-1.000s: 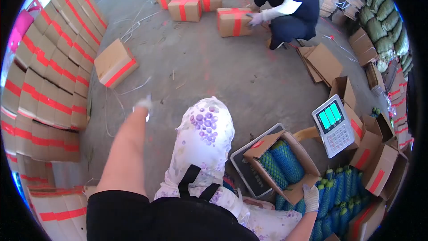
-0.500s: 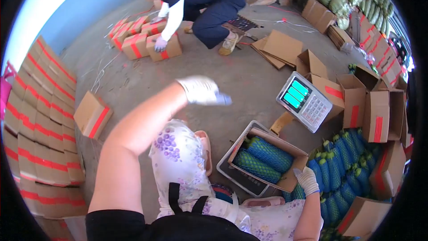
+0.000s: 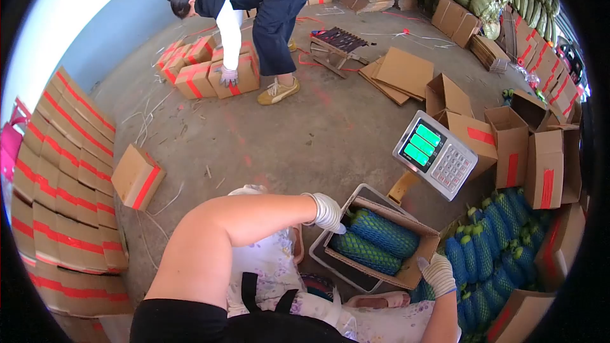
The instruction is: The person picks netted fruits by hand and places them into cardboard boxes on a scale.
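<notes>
Your gloved left hand (image 3: 328, 211) rests on the near-left rim of an open cardboard box (image 3: 381, 241), fingers curled loosely together and pinching nothing, while your gloved right hand (image 3: 437, 274) grips the box's near-right flap with fingers closed over it. The box sits on a grey scale tray (image 3: 333, 260) on the concrete floor, filled with green produce in blue net sleeves (image 3: 375, 234). The scale's display (image 3: 436, 154) stands just behind it, and more netted produce (image 3: 489, 241) lies piled at your right.

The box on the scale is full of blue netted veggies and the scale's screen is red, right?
Not quite: the head view shows the scale's screen glowing green, not red. The box on the scale does hold blue-netted vegetables.
</notes>
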`<state>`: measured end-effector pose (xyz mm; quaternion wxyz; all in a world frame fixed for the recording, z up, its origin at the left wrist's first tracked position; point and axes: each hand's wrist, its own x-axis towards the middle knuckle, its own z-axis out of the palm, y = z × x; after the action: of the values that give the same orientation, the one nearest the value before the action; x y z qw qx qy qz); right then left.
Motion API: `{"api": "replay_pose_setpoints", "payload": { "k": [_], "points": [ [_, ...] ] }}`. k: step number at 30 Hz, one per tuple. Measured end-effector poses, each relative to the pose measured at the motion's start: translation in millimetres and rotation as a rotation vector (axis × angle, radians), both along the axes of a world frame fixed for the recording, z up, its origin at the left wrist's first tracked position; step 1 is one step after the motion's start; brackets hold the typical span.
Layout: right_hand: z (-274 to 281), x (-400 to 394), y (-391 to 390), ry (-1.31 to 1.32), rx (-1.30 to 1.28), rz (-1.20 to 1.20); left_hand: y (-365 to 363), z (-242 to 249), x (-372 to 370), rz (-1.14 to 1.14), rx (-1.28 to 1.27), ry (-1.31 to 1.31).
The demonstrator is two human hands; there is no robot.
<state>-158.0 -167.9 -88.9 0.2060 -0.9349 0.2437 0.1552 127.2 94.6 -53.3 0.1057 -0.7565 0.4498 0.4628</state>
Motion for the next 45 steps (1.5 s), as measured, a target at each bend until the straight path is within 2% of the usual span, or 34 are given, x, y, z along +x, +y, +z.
{"api": "replay_pose_setpoints", "payload": {
  "k": [6,21,28,30,36,39,40,43,44,45],
  "points": [
    [2.1,5.7,-2.2,0.042,0.032,-0.042,2.2,-24.9,6.9,0.136,-0.046,0.076],
    [5.9,7.5,2.7,0.030,0.020,-0.066,2.5,-16.2,9.4,0.086,-0.039,0.099],
    [11.3,11.4,6.2,0.116,-0.024,-0.088,0.6,-0.6,4.9,0.234,0.013,0.191],
    [16.2,11.7,9.1,0.065,0.005,-0.087,0.6,15.6,0.2,0.415,0.051,0.269],
    [15.2,8.6,11.2,0.076,-0.021,-0.095,-2.8,20.8,-0.1,0.279,0.042,0.195],
    [17.0,8.8,10.0,0.095,0.021,-0.099,1.0,-10.8,5.1,0.209,0.018,0.178],
    [12.4,7.9,8.0,0.093,0.024,-0.086,7.6,-14.8,3.7,0.313,-0.047,0.236],
    [0.5,5.2,5.6,0.033,0.062,-0.126,5.7,-18.4,3.9,0.296,-0.069,0.173],
    [1.1,6.8,7.4,0.024,0.067,-0.160,9.0,-32.7,5.8,0.406,-0.064,0.243],
    [2.1,6.9,8.6,0.016,0.071,-0.201,9.9,-27.5,5.1,0.379,-0.068,0.248]
  ]
}}
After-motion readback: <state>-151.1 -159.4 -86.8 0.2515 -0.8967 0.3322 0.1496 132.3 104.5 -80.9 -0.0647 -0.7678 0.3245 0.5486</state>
